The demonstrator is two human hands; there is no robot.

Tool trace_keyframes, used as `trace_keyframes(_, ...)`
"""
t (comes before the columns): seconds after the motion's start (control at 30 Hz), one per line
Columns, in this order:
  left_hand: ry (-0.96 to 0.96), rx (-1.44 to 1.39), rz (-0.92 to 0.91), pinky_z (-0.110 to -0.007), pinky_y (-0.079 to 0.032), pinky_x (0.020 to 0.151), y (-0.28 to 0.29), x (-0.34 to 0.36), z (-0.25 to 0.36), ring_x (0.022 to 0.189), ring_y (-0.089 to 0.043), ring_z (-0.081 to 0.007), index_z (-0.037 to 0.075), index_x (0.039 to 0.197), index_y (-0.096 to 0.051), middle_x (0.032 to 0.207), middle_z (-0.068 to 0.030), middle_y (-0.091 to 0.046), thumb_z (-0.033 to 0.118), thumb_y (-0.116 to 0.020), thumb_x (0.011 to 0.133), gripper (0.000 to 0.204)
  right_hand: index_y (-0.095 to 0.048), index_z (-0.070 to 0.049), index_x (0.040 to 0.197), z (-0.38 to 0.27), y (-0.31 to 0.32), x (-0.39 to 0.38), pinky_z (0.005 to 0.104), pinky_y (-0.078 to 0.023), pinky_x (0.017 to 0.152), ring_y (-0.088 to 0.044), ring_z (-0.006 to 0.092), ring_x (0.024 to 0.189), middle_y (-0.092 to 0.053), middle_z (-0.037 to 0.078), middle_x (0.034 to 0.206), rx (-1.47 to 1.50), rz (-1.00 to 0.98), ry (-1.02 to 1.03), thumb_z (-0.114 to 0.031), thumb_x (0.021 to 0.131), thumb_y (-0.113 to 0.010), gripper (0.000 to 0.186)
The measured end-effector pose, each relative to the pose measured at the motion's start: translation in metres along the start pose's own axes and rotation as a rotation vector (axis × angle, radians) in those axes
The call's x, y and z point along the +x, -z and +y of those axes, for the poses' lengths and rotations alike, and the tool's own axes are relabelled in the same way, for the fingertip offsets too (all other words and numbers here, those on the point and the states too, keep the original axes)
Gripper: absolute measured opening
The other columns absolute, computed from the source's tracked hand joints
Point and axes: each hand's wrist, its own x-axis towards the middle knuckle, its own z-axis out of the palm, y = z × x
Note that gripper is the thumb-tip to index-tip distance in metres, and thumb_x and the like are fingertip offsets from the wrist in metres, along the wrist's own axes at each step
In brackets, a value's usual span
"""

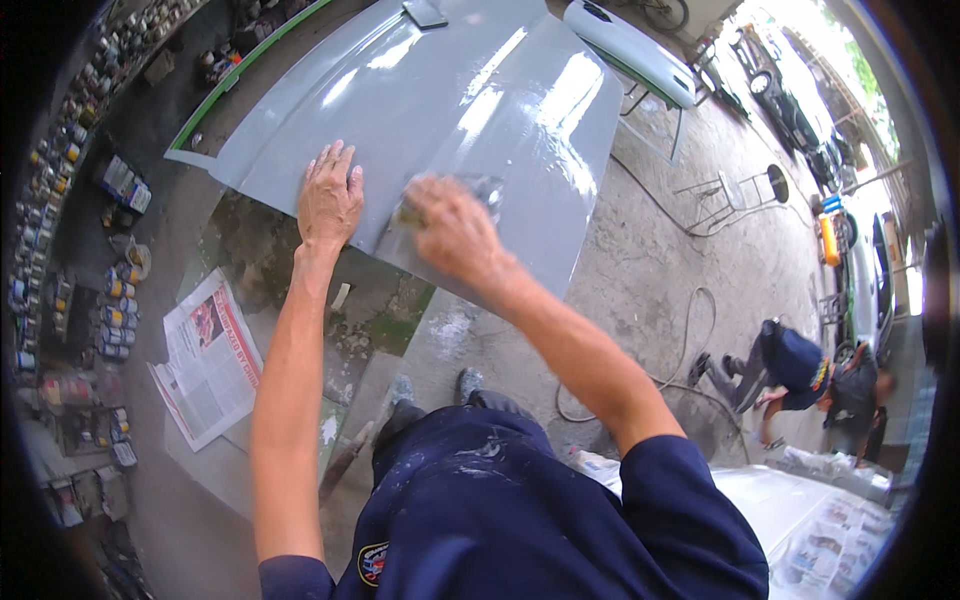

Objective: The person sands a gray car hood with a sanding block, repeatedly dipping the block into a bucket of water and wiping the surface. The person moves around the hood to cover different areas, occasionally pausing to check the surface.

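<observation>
A grey-coated car hood (400, 130) lies in front of me, with bright reflections and what look like wet streaks on it. My left hand (331, 195) rests flat on its near edge, fingers stretched out and holding nothing. To the right, my right hand (455, 225) is smeared by motion and bent over the same surface. A yellowish-brown edge (408, 215) shows beneath its fingers, part of a thing too blurred to name. Beside those fingers is a darker, wet-looking patch (487, 192). A small flat dark grey piece (425, 13) lies at the hood's far end.
Newspaper (210, 345) lies at the left, near shelves of cans (118, 310). A pale car panel (635, 55) stands beyond the hood. At right are a hose (655, 205), a metal stand (735, 190), a bending person (790, 360) and a covered car part (800, 510).
</observation>
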Motion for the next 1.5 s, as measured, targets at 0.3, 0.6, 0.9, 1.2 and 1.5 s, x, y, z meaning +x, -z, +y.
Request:
trace_keyframes(0.3, -0.368, -0.29, -0.431, -0.049, -0.024, 0.132, -0.013, 0.032, 0.079, 0.156, -0.035, -0.0414, -0.001, 0.157, -0.046, 0.167, -0.0232, -0.041, 0.039, -0.043, 0.114, 0.059, -0.063, 0.0, 0.142, -0.058, 0.014, -0.065, 0.0413, -0.034, 0.128, -0.049, 0.0294, 0.148, -0.058, 0.015, 0.154, 0.166, 0.004, 0.274, -0.018, 0.086, -0.071, 0.06)
trace_keyframes(0.6, -0.286, -0.231, -0.603, -0.047, -0.016, 0.134, 0.02, -0.034, 0.089, 0.163, -0.017, -0.0387, -0.007, 0.165, -0.021, 0.174, -0.0282, -0.019, 0.058, -0.027, 0.114, 0.084, -0.065, -0.01, 0.144, 0.021, 0.035, -0.134, 0.0392, -0.034, 0.13, -0.047, 0.0235, 0.151, -0.057, 0.008, 0.158, 0.247, 0.138, 0.056, -0.007, 0.09, -0.068, 0.055)
trace_keyframes(0.9, -0.44, 0.04, -0.493, -0.048, -0.021, 0.133, 0.092, -0.11, 0.042, 0.161, -0.026, -0.0324, -0.003, 0.164, -0.031, 0.172, -0.0197, -0.03, 0.062, -0.033, 0.11, 0.084, -0.064, -0.014, 0.147, 0.031, 0.06, -0.118, 0.0426, -0.042, 0.125, -0.052, 0.0284, 0.147, -0.057, 0.004, 0.158, 0.394, 0.099, -0.263, -0.008, 0.094, -0.067, 0.054)
trace_keyframes(1.2, -0.425, 0.162, -0.405, -0.05, -0.025, 0.131, 0.077, -0.078, 0.021, 0.157, -0.035, -0.0345, 0.001, 0.159, -0.043, 0.167, -0.0195, -0.041, 0.051, -0.033, 0.114, 0.068, -0.07, -0.003, 0.115, 0.006, 0.092, -0.09, 0.034, -0.054, 0.073, -0.066, 0.0144, 0.077, -0.07, 0.005, 0.089, 1.037, 0.37, -0.665, -0.036, 0.109, -0.062, 0.034)
trace_keyframes(1.5, 0.295, -0.993, -0.596, -0.039, -0.046, 0.11, 0.082, -0.034, 0.063, 0.123, -0.064, -0.0193, -0.002, 0.135, -0.067, 0.127, -0.0107, -0.072, 0.063, -0.066, 0.1, 0.073, -0.066, 0.0, 0.119, -0.041, 0.071, -0.031, 0.0372, -0.065, 0.074, -0.075, 0.0202, 0.085, -0.073, 0.01, 0.105, 2.181, 0.256, -0.602, -0.034, 0.105, -0.068, 0.036)
